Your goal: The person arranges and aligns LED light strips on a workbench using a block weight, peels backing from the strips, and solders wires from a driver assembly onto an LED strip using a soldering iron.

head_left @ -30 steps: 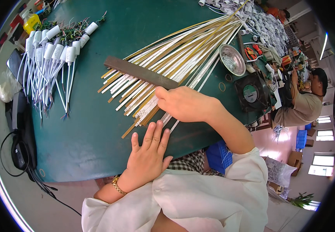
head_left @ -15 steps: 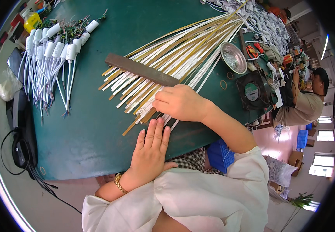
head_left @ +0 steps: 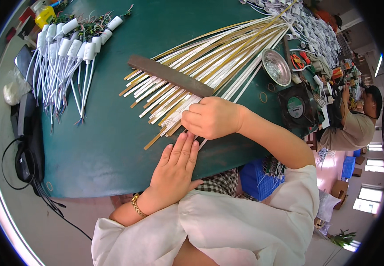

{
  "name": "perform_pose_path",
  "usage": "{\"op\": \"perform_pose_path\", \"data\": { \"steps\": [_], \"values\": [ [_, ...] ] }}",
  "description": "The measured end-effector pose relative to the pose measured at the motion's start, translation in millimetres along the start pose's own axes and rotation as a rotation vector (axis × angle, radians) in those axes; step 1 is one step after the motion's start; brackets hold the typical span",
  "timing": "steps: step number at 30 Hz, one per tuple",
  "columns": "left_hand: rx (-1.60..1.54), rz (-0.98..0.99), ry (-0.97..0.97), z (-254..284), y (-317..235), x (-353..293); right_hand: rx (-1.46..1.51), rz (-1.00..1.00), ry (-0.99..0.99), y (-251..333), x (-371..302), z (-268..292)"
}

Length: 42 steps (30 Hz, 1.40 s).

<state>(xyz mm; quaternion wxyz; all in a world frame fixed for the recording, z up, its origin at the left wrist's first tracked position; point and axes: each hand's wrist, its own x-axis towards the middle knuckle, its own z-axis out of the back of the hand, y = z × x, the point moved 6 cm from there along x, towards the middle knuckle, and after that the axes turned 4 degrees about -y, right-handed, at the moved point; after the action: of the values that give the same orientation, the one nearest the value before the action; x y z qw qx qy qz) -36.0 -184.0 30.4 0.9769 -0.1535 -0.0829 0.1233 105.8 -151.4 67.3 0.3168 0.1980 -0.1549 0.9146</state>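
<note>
My right hand (head_left: 212,117) is curled closed over the near ends of a fan of thin white and yellow-brown strips (head_left: 165,95). What its fingers grip is hidden beneath them. My left hand (head_left: 174,166), with a gold watch at the wrist, lies flat with fingers stretched forward. Its fingertips reach the right hand's fingers at the near edge of the strips. Across the strips rests a dark flat bar (head_left: 170,75), its right end just beyond my right knuckles.
White cylindrical parts with wires (head_left: 70,48) lie at the left on the green table (head_left: 94,164). A metal bowl (head_left: 276,66) and a black fan (head_left: 296,106) sit at the right. A blue crate (head_left: 258,179) stands below the edge. Another person (head_left: 353,124) sits farther right.
The whole view has shifted, so the table appears slightly farther right and higher. My left fingertips have come closer to the right hand, which remains closed over the strip ends.
</note>
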Motion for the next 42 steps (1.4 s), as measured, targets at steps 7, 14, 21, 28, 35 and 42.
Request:
{"op": "perform_pose_path", "data": {
  "steps": [7,14,21,28,35,42],
  "values": [
    [-0.009,0.032,0.076,-3.9,2.8,-2.1,-0.273,-0.085,0.198,24.3,14.8,-11.6],
    [-0.011,0.01,0.028,1.5,0.0,-1.9,-0.113,-0.163,0.199,7.0,18.0,-13.7],
    [-0.03,0.009,0.029,3.9,2.0,-2.0,0.272,-0.328,0.495,-28.3,38.4,-2.7],
    [-0.025,0.013,0.044,4.0,1.9,-1.8,0.252,-0.262,0.351,-29.3,27.4,1.7],
    [0.035,0.013,0.058,2.8,0.3,-0.2,0.268,-0.213,0.159,-21.1,17.4,-12.9],
    [-0.007,0.037,0.078,6.7,0.0,0.1,0.285,-0.212,0.037,-10.4,13.6,-5.9]
  ]
}}
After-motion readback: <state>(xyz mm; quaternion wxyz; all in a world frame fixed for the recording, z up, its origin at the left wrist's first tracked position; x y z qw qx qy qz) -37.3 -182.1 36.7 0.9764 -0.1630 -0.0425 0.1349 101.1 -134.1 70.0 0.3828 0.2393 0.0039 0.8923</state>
